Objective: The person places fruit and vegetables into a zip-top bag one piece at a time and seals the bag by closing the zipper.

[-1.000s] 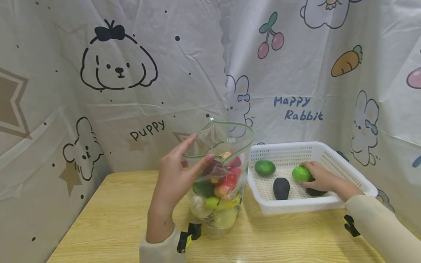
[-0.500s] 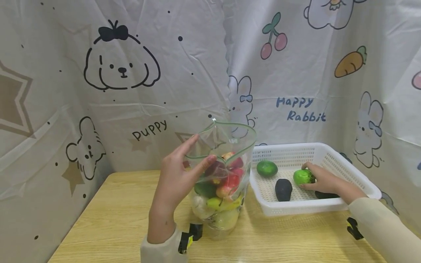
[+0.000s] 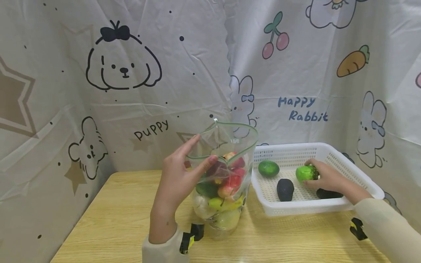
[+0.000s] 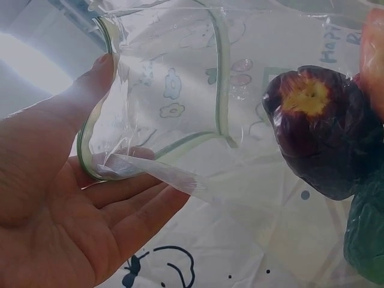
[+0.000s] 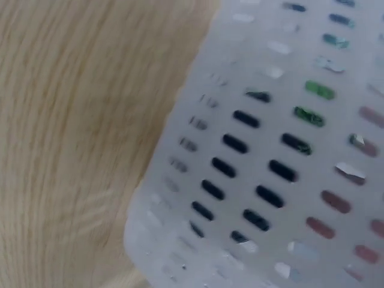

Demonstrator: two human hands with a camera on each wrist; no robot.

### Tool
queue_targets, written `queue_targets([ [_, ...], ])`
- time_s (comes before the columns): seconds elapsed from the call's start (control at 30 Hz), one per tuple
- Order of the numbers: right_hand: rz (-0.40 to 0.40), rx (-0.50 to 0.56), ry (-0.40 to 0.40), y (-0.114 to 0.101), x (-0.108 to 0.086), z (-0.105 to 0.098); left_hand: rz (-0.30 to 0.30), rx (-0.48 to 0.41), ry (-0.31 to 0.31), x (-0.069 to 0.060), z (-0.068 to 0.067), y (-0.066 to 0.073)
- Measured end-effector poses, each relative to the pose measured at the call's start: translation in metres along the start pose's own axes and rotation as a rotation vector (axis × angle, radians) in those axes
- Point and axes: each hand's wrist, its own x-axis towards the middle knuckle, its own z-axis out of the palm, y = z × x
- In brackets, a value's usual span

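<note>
A clear zip bag (image 3: 227, 146) with several fruits stands on the table, its green-edged mouth spread wide. My left hand (image 3: 177, 175) grips the near left side of its rim, thumb inside the view side and fingers behind. In the left wrist view the hand (image 4: 78, 174) holds the rim, beside a dark purple fruit (image 4: 324, 138) in the bag. My right hand (image 3: 329, 179) is in the white basket (image 3: 296, 209), fingers and thumb around a bright green fruit (image 3: 305, 174). The right wrist view shows only the basket's slotted wall (image 5: 240, 156), hiding that hand's grip.
Inside the basket also lie a green fruit (image 3: 268, 168), a black oval one (image 3: 285, 190) and a dark one (image 3: 329, 194) under my right hand. The basket stands right of the bag on the wooden table (image 3: 108, 219). A printed curtain (image 3: 184, 95) hangs behind.
The bright green fruit has turned in my right hand and shifted slightly right, showing its darker end. The dark fruit under that hand shows more. My left hand keeps its hold on the bag.
</note>
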Motion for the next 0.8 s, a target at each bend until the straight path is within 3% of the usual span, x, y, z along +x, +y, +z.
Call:
queue_targets([
  [0.27, -0.025, 0.014, 0.173, -0.030, 0.004, -0.016, 0.008, 0.003, -0.002, 0.000, 0.001, -0.001],
  [0.53, -0.171, -0.008, 0.372, -0.094, 0.008, -0.055, 0.012, 0.006, -0.010, 0.000, 0.001, 0.001],
  [0.8, -0.283, 0.055, 0.490, -0.161, 0.015, -0.091, 0.002, 0.007, -0.015, 0.000, 0.000, 0.001],
])
